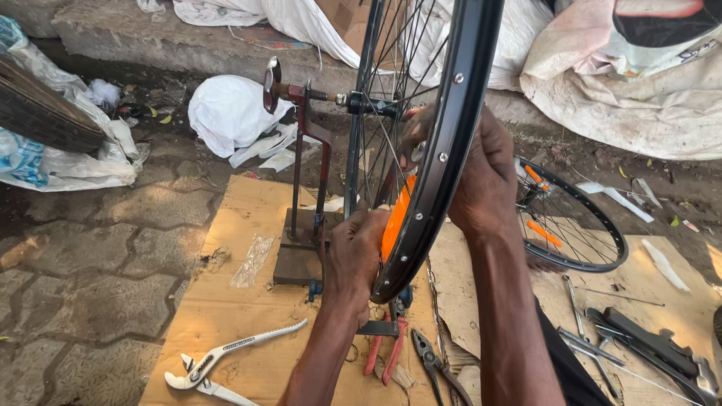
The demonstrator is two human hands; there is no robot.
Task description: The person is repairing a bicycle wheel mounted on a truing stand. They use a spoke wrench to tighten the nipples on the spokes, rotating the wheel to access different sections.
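Note:
A black bicycle wheel rim (451,143) with thin spokes stands upright in a rusty metal truing stand (304,188). An orange reflector (396,214) sits between the spokes near the rim's lower part. My left hand (353,252) grips the orange reflector from the left side of the wheel. My right hand (481,177) is closed around the rim and spokes from the right side, fingers reaching through toward the hub (372,105).
The stand rests on cardboard (226,301) over paving stones. White-handled water-pump pliers (226,353), red-handled pliers (383,353) and black pliers (432,365) lie near me. A second wheel (575,225) lies at right beside several tools (647,346). White bags (229,113) line the kerb.

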